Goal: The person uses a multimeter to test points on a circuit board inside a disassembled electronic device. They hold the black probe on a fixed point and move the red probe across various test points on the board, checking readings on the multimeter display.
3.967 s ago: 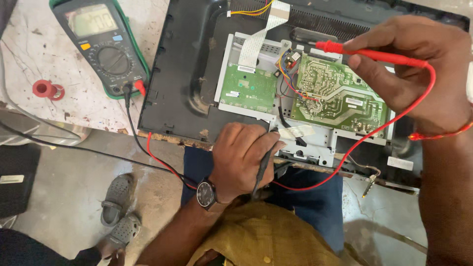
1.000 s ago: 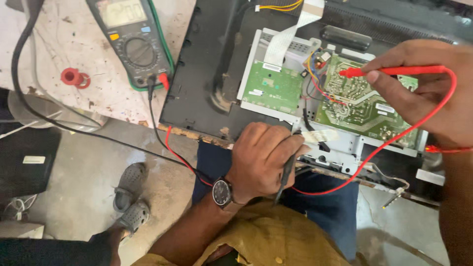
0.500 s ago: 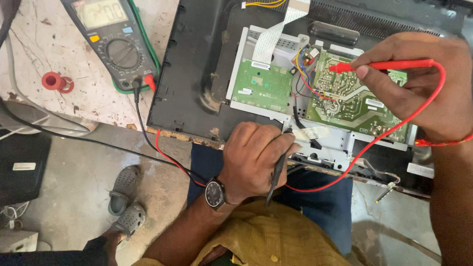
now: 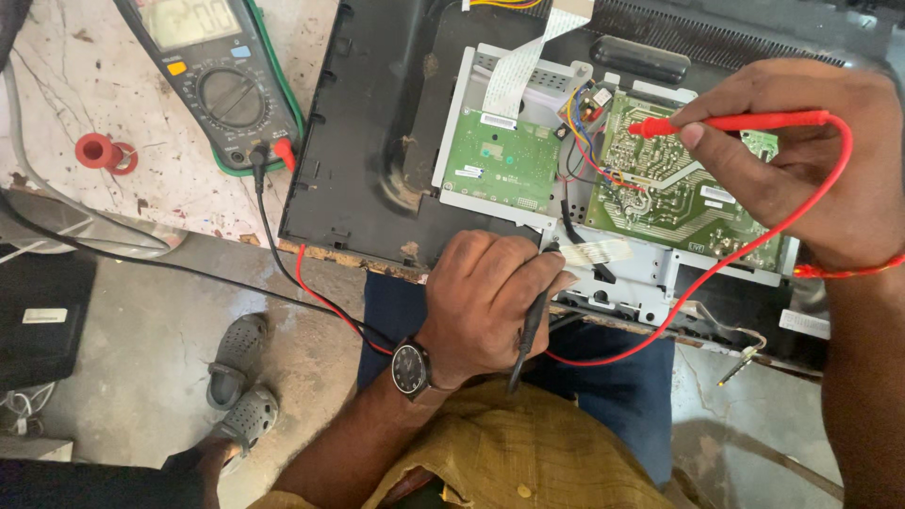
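An opened black monitor back (image 4: 377, 141) lies on the bench with two green circuit boards showing. My right hand (image 4: 801, 160) holds a red test probe (image 4: 745, 122), its tip resting on the larger circuit board (image 4: 660, 188). My left hand (image 4: 490, 302), with a wristwatch, grips a black test probe (image 4: 533, 316) against the metal frame (image 4: 632, 273) at the near edge. Red and black leads run from a multimeter (image 4: 222, 80) lying at the upper left.
A smaller green board (image 4: 500, 160) with a white ribbon cable sits left of the large one. A red ring-shaped part (image 4: 99, 151) lies on the stained white bench. Grey sandals (image 4: 236, 377) and a black box (image 4: 42, 311) are on the floor below.
The view has shifted slightly. The red probe tip moved a little left and up on the large board over the last seconds. My left hand stays with the black probe.
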